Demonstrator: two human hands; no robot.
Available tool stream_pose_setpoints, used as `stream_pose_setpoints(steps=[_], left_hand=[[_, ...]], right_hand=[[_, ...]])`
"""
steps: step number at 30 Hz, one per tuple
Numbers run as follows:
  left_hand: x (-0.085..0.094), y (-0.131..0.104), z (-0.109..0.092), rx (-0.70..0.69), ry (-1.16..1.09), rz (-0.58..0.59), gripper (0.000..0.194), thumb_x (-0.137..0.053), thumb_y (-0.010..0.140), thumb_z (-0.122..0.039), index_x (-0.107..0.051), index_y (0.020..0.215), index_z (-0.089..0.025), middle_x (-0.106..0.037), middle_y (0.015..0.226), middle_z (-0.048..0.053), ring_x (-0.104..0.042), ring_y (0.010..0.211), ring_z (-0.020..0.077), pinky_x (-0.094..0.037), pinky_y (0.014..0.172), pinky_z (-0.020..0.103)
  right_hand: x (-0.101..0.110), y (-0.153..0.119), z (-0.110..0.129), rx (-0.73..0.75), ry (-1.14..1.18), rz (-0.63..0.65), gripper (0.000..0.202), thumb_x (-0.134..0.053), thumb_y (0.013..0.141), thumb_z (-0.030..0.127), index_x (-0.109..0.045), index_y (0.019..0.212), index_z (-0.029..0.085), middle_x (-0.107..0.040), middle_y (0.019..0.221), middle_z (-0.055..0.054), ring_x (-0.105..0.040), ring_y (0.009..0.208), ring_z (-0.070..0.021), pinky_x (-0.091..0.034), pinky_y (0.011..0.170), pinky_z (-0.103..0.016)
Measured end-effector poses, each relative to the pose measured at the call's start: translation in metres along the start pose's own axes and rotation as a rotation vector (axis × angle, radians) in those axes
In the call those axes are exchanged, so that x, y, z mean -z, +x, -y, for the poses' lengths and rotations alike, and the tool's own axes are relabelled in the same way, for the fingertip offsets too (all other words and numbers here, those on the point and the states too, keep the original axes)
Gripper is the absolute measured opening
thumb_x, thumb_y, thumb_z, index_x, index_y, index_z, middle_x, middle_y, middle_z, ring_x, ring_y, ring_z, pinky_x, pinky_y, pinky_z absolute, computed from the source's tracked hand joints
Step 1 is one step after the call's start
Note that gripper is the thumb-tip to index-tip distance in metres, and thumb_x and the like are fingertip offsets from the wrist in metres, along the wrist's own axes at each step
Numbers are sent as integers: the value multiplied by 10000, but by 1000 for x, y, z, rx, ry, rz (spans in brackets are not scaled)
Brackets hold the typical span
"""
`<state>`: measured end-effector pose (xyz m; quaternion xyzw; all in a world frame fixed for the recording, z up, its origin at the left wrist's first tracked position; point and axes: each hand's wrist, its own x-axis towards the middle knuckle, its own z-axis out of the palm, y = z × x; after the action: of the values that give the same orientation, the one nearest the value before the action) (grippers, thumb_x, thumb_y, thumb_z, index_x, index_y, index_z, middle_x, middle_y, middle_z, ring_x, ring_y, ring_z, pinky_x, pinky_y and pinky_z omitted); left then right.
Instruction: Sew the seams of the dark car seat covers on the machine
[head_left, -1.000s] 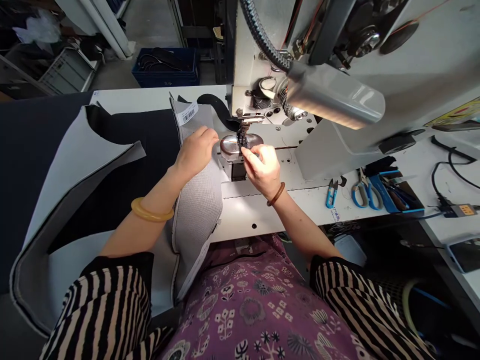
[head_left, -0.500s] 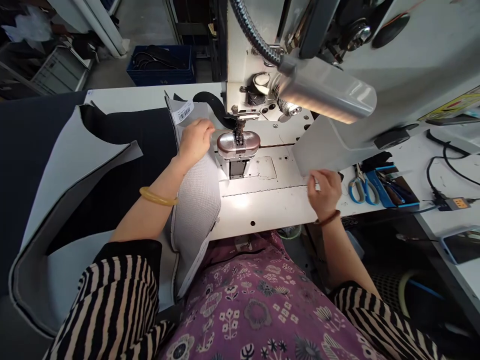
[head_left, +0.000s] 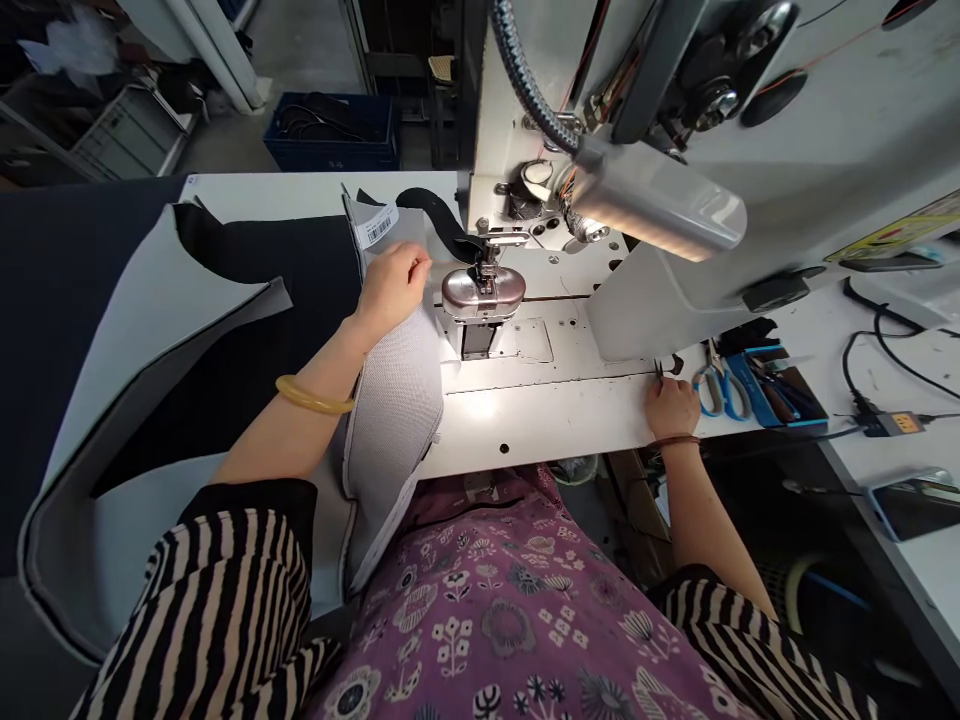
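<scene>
Where right fingers [head_left: 670,392] rest, snips [head_left: 658,369] beneath, partly hidden

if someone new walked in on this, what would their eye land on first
Probably the glowing lamp at upper right, by the sewing machine's shiny rounded metal bed near the centre. The purple floral garment at bottom centre would likely come next. Then the hands: the left at the gray mesh panel, the right at the table's front edge beside the blue-handled scissors.
</scene>
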<state>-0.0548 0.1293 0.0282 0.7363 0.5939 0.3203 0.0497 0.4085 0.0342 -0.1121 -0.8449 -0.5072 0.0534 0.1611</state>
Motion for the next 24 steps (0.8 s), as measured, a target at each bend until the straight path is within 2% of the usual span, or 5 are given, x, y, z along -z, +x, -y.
stream_pose_setpoints(steps=[8,12,15,19,24], left_hand=[[12,-12,-2,-4,-83,-35,190,-556,830,-79,-494,686,-187,-554,714,-6,-485,665,127,-341,643,267],[29,-25,-7,132,-276,-54,155,-560,834,-136,-528,688,-175,-488,598,-44,-419,546,92,-319,574,246],[39,-37,-15,218,-434,-58,153,-564,822,-176,-548,670,-167,-477,560,-51,-390,504,76,-294,518,227],[46,-53,-30,186,-494,-105,138,-578,804,-197,-568,671,-162,-530,580,-42,-428,526,73,-330,538,214],[42,-65,-43,192,-526,-104,137,-588,789,-222,-567,665,-167,-540,578,-38,-440,525,76,-347,531,206]], right_hand=[[43,-47,45,-96,456,141,375,-313,860,429,-471,1067,159,-620,825,-79,-598,673,-165,-515,764,-379],[54,-95,129,14,768,520,564,-452,731,712,-503,947,194,-532,655,24,-489,504,-97,-456,509,-246],[65,-118,206,71,1183,1063,495,-700,694,603,-531,898,185,-436,593,85,-372,432,-42,-336,401,-172],[82,-122,287,-227,1551,1421,337,-489,962,480,-497,826,172,-266,512,120,-178,370,-17,-149,332,-126],[94,-108,326,-553,1800,1438,474,-229,1049,482,-461,799,153,-277,489,119,-173,359,1,-138,326,-70]])
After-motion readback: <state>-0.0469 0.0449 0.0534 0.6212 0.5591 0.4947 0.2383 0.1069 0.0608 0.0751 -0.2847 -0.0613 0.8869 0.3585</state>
